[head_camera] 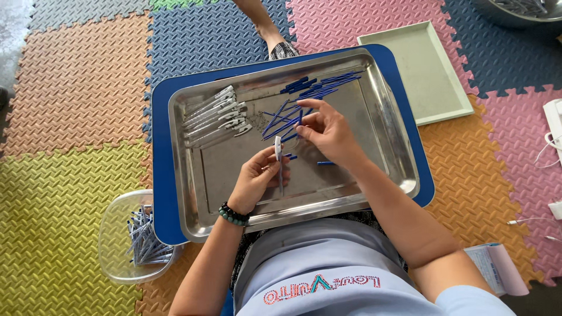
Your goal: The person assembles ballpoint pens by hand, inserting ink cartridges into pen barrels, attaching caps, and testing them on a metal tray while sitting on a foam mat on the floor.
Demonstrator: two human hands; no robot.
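At far left I see a clear tub (126, 237) of finished pens. On the steel tray (205, 175), my left hand (254, 178) pinches a pen barrel (278, 153); my right hand (328, 131) pinches a blue refill (300, 119). The loose refills (281, 120) lie close, so a careless move may scatter them.

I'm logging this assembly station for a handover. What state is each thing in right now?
Left hand: closed on a clear pen barrel, held upright.
Right hand: pinching a blue refill.
Steel tray: resting on a blue board, holding loose parts.
Clear barrels: lined up side by side.
Blue refills: scattered in a loose pile.
Plastic tub: open, partly filled with pens.
Green tray: empty.
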